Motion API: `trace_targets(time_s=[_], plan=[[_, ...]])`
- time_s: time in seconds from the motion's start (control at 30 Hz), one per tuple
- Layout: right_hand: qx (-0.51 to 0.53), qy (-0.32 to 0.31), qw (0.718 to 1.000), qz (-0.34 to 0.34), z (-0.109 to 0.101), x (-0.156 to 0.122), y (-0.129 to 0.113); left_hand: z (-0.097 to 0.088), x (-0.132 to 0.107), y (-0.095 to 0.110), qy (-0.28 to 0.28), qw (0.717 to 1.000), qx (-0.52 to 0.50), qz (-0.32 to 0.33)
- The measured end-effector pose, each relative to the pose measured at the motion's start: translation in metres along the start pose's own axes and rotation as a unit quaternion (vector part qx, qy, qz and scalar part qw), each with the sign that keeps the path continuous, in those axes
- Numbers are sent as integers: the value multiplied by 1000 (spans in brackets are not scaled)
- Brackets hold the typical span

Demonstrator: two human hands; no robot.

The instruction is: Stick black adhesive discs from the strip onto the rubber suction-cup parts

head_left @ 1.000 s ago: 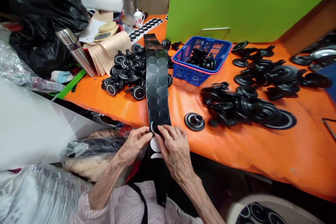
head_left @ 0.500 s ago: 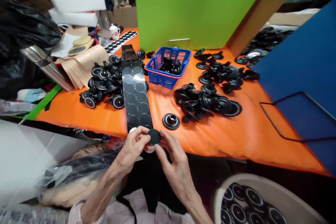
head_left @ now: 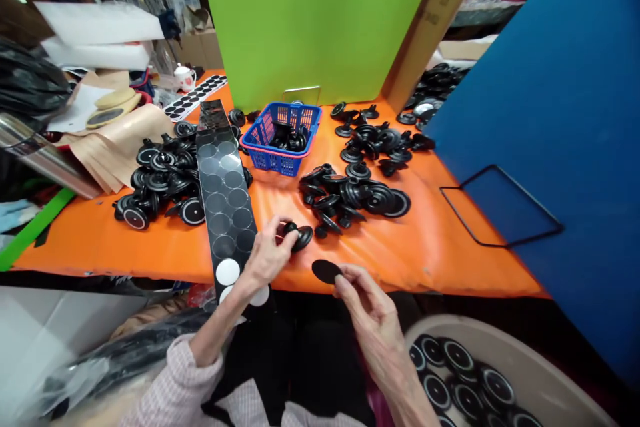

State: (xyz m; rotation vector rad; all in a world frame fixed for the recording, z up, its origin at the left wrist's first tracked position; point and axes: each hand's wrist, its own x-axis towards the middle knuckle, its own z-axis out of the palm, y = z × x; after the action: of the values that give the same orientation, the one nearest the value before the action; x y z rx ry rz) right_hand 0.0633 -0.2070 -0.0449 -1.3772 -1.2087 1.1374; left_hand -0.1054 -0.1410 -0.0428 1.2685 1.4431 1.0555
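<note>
My left hand [head_left: 267, 257] is closed on a black round suction-cup part [head_left: 299, 236] lying on the orange table [head_left: 425, 247]. Just right of it, my right hand [head_left: 367, 303] pinches a small black round sticker [head_left: 326, 271] at its fingertips, held over the table's front edge. A long black backing strip [head_left: 225, 193] with rows of round stickers runs from the table's back to its front, left of my left hand. White circles near its lower end show where stickers are gone.
Piles of black round parts lie left [head_left: 160, 177] and right [head_left: 350, 193] of the strip, and further back [head_left: 380, 137]. A blue basket [head_left: 260, 140] holds more. A beige tub [head_left: 545, 383] of parts stands at bottom right. A green board [head_left: 310, 13] and a blue board [head_left: 560, 113] wall the table.
Both hands peeled a black sticker off the strip's lower end. My left hand then moved right onto the single black part, and my right hand carried the sticker off to the right.
</note>
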Motion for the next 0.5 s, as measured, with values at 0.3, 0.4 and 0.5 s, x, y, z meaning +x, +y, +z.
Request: trace_targets(time_s=[0.3,0.4,0.5], plan=[[-1,-15,999,-34,9,3,-18,-15,-35,13,-58,869,-437,-225],[68,-36,997,20,14,4,-21,-16,-45,10,-77,898,-391,-185],[99,-16,994,40,19,7,-18,-19,-53,10,-76,911,-365,-174]])
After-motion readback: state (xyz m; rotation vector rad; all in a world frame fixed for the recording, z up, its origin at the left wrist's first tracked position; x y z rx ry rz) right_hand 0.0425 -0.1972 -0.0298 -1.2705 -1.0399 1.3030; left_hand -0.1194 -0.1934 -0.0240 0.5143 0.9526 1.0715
